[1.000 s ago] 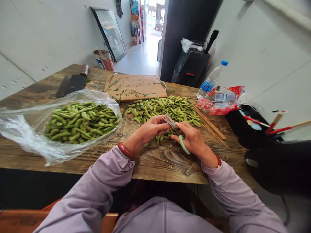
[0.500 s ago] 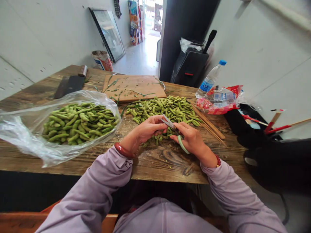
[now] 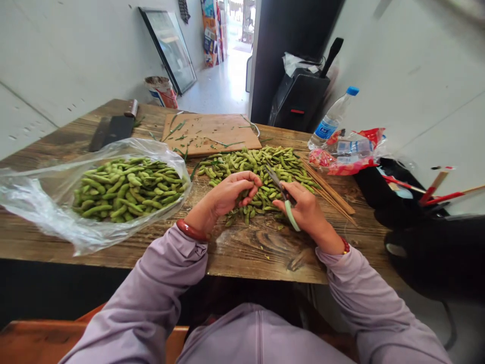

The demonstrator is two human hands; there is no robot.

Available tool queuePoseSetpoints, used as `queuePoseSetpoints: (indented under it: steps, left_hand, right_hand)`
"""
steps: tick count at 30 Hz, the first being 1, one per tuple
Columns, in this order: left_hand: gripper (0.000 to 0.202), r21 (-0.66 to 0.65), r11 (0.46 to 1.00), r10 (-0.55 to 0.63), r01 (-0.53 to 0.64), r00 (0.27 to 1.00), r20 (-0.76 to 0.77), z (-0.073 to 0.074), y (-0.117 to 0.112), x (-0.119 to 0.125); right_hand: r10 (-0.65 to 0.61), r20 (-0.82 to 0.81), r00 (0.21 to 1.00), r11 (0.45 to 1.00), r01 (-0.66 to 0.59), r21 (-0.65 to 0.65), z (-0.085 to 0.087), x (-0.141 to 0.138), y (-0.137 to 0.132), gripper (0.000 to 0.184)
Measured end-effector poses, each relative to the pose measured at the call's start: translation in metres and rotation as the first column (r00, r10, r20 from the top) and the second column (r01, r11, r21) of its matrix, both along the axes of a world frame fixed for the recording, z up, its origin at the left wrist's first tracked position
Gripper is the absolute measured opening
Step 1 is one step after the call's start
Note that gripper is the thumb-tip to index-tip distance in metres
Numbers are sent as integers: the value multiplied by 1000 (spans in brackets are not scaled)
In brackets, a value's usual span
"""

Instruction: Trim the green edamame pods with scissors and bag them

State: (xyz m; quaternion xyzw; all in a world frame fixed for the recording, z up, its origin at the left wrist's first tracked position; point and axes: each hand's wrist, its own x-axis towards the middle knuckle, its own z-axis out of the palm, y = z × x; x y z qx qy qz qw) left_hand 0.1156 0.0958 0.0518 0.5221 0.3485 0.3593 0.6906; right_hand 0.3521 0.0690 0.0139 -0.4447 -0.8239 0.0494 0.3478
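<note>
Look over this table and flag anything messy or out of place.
Green scraps litter the board, with more on the table around it, which looks untidy. A crumpled red wrapper lies by the bottle, perhaps rubbish. Nothing looks plainly broken.

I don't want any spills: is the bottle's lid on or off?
On. The blue lid sits on top of the bottle; how tightly, I can't tell.
</note>
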Motion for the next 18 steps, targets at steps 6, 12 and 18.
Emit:
queuePoseSetpoints:
  steps: [6, 12, 18]
  left_hand:
    - [11, 320, 947, 133, -17, 929, -344, -8, 4, 4]
    - [18, 504, 795, 221, 336, 615, -757, -11, 0, 10]
    - [24, 431, 739, 297, 518, 323, -898, -8, -7, 13]
  right_hand:
    - [-11, -12, 1000, 1000, 12, 25, 0, 1, 1, 41]
    - [-15, -7, 1000, 1000, 15, 9, -1, -1, -1, 42]
    - [-6, -1, 1000, 999, 6, -31, -2, -2, -1, 42]
